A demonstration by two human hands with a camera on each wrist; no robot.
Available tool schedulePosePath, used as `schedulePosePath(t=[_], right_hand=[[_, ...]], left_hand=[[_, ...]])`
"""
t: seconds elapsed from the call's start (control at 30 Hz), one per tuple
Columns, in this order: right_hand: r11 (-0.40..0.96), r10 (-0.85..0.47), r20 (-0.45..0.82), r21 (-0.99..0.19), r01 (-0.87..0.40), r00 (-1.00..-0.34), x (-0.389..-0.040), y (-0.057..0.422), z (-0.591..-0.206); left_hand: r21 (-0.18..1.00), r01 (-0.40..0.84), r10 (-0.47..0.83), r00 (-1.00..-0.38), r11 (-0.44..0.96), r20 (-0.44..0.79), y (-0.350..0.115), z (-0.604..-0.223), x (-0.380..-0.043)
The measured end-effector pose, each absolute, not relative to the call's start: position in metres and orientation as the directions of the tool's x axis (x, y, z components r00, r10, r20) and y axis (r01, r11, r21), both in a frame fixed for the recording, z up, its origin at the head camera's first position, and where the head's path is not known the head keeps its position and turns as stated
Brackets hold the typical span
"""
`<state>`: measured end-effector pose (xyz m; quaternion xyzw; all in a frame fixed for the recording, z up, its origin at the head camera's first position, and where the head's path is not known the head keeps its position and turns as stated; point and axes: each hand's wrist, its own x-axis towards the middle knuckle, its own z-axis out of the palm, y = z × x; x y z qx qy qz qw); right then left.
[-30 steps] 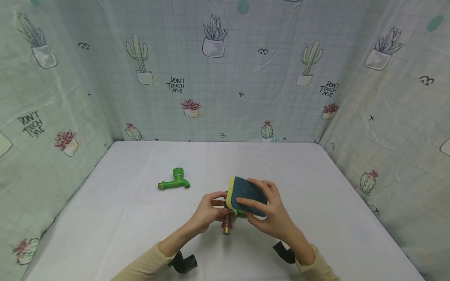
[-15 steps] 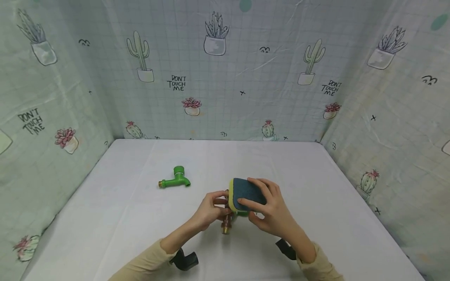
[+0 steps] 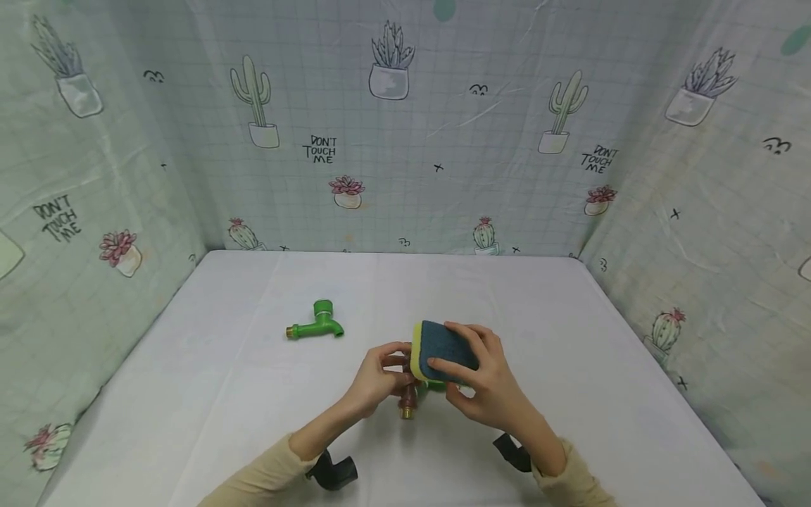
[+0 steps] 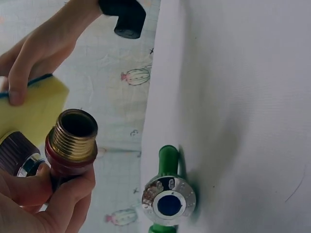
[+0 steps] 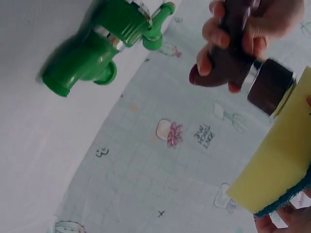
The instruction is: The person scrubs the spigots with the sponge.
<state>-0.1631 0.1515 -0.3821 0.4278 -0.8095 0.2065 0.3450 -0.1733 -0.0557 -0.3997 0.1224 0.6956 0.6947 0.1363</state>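
Observation:
My left hand [image 3: 374, 384] grips a dark red-brown tap [image 3: 408, 401] by its body, above the table. Its brass threaded end [image 4: 75, 141] points toward me. In my right hand [image 3: 484, 380] is a thick sponge [image 3: 446, 346], yellow on one face and dark blue-green on the other, pinched between fingers and thumb. The sponge's yellow face [image 5: 279, 150] lies against the tap's dark ribbed knob [image 5: 272, 87], as the right wrist view shows. From the head view, the sponge and the left fingers hide much of the tap.
One green tap [image 3: 319, 325] with a brass end lies on the white table [image 3: 222, 422], left of centre. Another green tap [image 3: 436, 386] sits below the sponge, partly covered. Black angled pieces [image 3: 336, 472] are at both wrists. Patterned cloth walls [image 3: 405, 141] enclose the table.
The sponge's tilt and position against the tap have shifted slightly. Both hands keep their holds, and the green tap on the left stays where it lies.

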Motion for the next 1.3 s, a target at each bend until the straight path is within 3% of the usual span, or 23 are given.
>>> schedulePosePath(t=[0.43, 0.57, 0.83, 1.1, 1.3], right_hand=[[0.475, -0.551, 0.739, -0.105, -0.874, -0.388, -0.147, 0.147, -0.396], [0.495, -0.518, 0.738, -0.153, -0.856, -0.432, -0.146, 0.155, -0.399], [0.529, -0.440, 0.748, -0.231, -0.817, -0.497, -0.149, 0.172, -0.405], [0.549, -0.418, 0.746, -0.248, -0.798, -0.519, -0.148, 0.179, -0.410], [0.555, -0.419, 0.737, -0.253, -0.792, -0.530, -0.148, 0.183, -0.413]], left_hand=[[0.997, -0.052, 0.267, -0.963, -0.062, -0.034, -0.066, -0.401, -0.179], [0.995, 0.004, 0.221, -0.975, -0.101, 0.026, -0.071, -0.403, -0.186], [0.990, 0.005, 0.049, -0.999, -0.144, 0.012, -0.087, -0.399, -0.202], [0.973, -0.156, -0.022, -0.987, -0.169, -0.161, -0.118, -0.398, -0.211], [0.901, -0.309, 0.050, -0.950, -0.305, -0.309, -0.152, -0.403, -0.207]])
